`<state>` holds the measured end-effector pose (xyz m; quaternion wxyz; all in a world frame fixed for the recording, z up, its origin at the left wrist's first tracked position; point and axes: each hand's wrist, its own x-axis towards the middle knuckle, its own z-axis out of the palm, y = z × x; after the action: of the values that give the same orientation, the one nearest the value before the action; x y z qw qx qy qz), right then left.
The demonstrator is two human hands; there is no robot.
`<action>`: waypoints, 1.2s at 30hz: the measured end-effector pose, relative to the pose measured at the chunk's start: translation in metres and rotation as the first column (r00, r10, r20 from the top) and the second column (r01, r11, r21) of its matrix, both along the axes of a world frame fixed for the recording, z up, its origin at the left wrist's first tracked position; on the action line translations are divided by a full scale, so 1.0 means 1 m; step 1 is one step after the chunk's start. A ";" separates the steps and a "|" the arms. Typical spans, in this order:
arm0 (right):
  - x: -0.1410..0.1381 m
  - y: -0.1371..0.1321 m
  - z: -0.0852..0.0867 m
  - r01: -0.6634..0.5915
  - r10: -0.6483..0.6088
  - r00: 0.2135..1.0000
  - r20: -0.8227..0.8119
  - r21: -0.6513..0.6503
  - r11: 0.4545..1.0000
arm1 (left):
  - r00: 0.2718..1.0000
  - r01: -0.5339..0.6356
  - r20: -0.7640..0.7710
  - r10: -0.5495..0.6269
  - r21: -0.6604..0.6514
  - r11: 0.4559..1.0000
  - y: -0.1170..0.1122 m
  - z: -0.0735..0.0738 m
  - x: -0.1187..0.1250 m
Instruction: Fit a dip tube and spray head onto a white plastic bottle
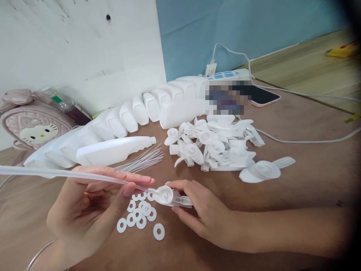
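Both grips are closed in the head view, each on a piece of white plastic. The left grip (pixel 84 210) pinches a translucent tube (pixel 70 174) between thumb and fingers; the tube runs in from the left edge across the hand and slants slightly down to the right. The right grip (pixel 208 216) holds a cupped white part (pixel 165 195) between thumb and fingertips, its round cup turned up and its slotted arm lying within the fingers. The tube's tip meets this part at the cup's left side; whether it is seated there I cannot tell. Part and tube are in front of the person, over the brown surface (pixel 310 188)

Below them lies a loose cluster of flat white rings (pixel 141 210), some overlapping, with a single ring (pixel 159 238) a little apart at the near right. Beyond the left grip, a bundle of thin tubes (pixel 143 160) rests beside a white bottle (pixel 113 150) lying on its side. Behind that, a long row of white bottles (pixel 128 116) curves towards a power strip (pixel 231 74), which has a charger (pixel 211 69) plugged in. A heap of similar parts (pixel 207 136) sits beyond the right grip, with a separate part (pixel 267 170) just to its right. A phone (pixel 262 95) lies near the strip, and a pink bag (pixel 12 118) stands at the far left
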<state>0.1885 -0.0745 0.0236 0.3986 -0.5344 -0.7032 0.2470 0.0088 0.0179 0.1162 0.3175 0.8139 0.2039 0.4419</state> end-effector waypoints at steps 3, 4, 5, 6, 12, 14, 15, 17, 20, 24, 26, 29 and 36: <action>0.000 0.000 0.001 -0.001 0.001 1.000 0.005 -0.004 1.000 | 1.000 0.000 0.000 0.000 0.006 1.000 0.001 0.000 -0.001; 0.000 0.000 0.001 -0.002 0.002 1.000 0.006 -0.010 1.000 | 1.000 -0.003 0.003 0.003 0.011 1.000 0.001 0.000 -0.001; 0.000 0.000 0.001 -0.004 0.004 1.000 0.005 -0.015 1.000 | 1.000 -0.007 0.005 0.007 0.014 1.000 0.001 0.000 -0.002; 0.001 0.000 0.001 -0.005 0.005 1.000 0.003 -0.018 1.000 | 1.000 -0.004 0.002 0.004 0.020 1.000 0.001 0.000 -0.002; 0.001 0.000 0.000 -0.021 0.021 1.000 0.004 -0.023 1.000 | 1.000 0.013 -0.009 -0.013 0.014 1.000 0.003 -0.001 -0.002; 0.001 0.000 0.000 -0.020 0.020 1.000 0.003 -0.027 0.999 | 1.000 -0.004 0.015 0.003 0.014 1.000 0.004 -0.002 -0.002; 0.000 0.000 0.000 -0.015 0.015 1.000 0.004 -0.027 1.000 | 1.000 -0.014 0.021 0.014 0.019 1.000 0.005 -0.002 -0.001; 0.000 -0.001 0.000 -0.008 0.008 1.000 0.006 -0.025 1.000 | 1.000 -0.019 0.020 0.018 0.043 0.999 0.005 -0.001 -0.001; 0.000 -0.001 0.000 -0.014 0.014 1.000 0.010 -0.024 1.000 | 1.000 0.028 0.002 -0.028 0.059 0.998 0.005 0.000 -0.002; 0.001 -0.001 0.000 -0.018 0.018 1.000 0.009 -0.040 0.999 | 0.998 0.062 -0.007 -0.062 0.058 0.996 0.004 -0.001 -0.004; 0.001 -0.001 0.000 -0.022 0.023 1.000 0.011 -0.045 0.999 | 0.997 0.071 -0.021 -0.070 0.051 0.996 0.004 -0.002 -0.004; 0.001 0.000 0.001 -0.029 0.029 1.000 0.010 -0.032 0.999 | 0.994 0.104 -0.032 -0.103 0.028 0.994 0.004 -0.002 -0.004; 0.000 0.000 0.000 -0.038 0.038 0.999 -0.006 -0.026 0.999 | 0.966 0.256 0.058 -0.253 -0.044 0.966 0.005 -0.018 0.001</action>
<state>0.1887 -0.0746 0.0232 0.3886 -0.5255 -0.7090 0.2651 0.0098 0.0229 0.0980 0.3974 0.8132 0.1006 0.4132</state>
